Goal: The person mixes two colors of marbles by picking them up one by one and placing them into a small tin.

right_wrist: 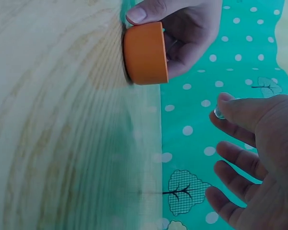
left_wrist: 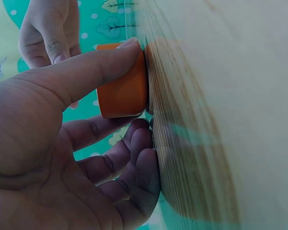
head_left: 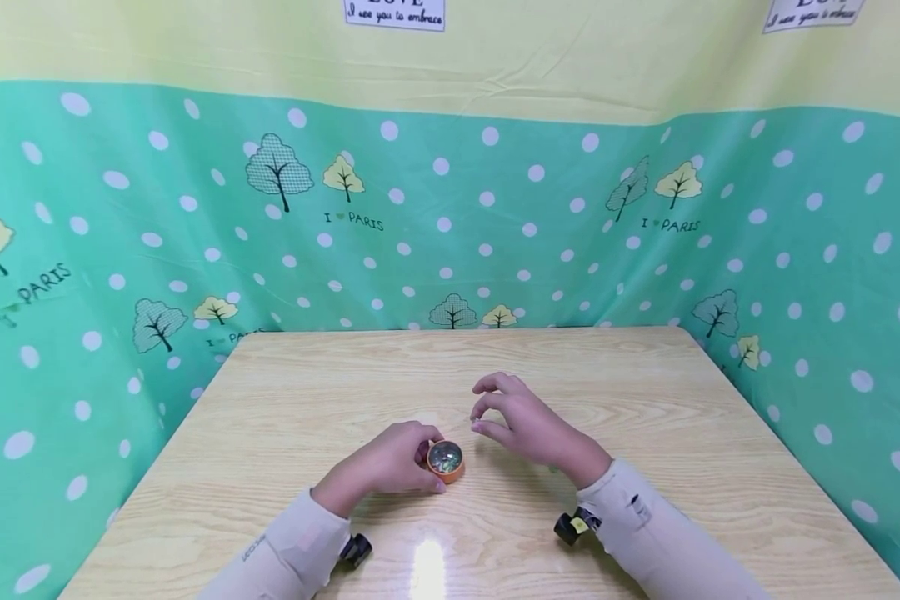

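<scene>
On the table stands a small round orange cup (head_left: pixel 453 477), upright, with shiny, glassy pieces inside; their kind is hard to make out. My left hand (head_left: pixel 399 458) grips the cup's side between thumb and fingers. In the left wrist view the thumb lies along the orange wall (left_wrist: pixel 127 93), and the other fingers curl below it near the tabletop. Just right of the cup and above the table, my right hand (head_left: pixel 528 423) pinches a small clear glass marble (right_wrist: pixel 219 113) between thumb and index finger. The remaining fingers of that hand are spread and slightly bent.
The light wood table (head_left: pixel 330 375) extends around both hands. A green and yellow patterned cloth (head_left: pixel 465 192) hangs behind it and along both sides. Small black devices are strapped at the left wrist (head_left: pixel 356 550) and the right wrist (head_left: pixel 570 527).
</scene>
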A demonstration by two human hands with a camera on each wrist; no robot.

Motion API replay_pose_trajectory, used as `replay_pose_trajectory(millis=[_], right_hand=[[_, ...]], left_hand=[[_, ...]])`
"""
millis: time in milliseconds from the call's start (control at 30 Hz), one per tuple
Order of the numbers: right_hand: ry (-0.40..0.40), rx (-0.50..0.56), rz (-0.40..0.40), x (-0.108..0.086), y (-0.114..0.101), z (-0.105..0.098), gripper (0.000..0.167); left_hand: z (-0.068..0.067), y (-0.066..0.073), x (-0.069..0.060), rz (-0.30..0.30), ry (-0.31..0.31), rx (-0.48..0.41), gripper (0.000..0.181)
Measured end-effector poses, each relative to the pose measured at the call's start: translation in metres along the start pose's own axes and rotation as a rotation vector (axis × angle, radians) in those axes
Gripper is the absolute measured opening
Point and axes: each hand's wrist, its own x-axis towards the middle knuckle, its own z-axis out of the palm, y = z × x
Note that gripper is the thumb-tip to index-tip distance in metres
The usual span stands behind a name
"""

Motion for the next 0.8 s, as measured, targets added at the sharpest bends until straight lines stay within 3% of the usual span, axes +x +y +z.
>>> replay_pose_trajectory(millis=[800], right_hand=[[-0.004, 0.022, 0.011, -0.0025, -0.0056, 0.0065, 0.01]], left_hand=[[0.0004, 0.0011, -0.001, 0.007, 0.008, 0.003, 0.049]])
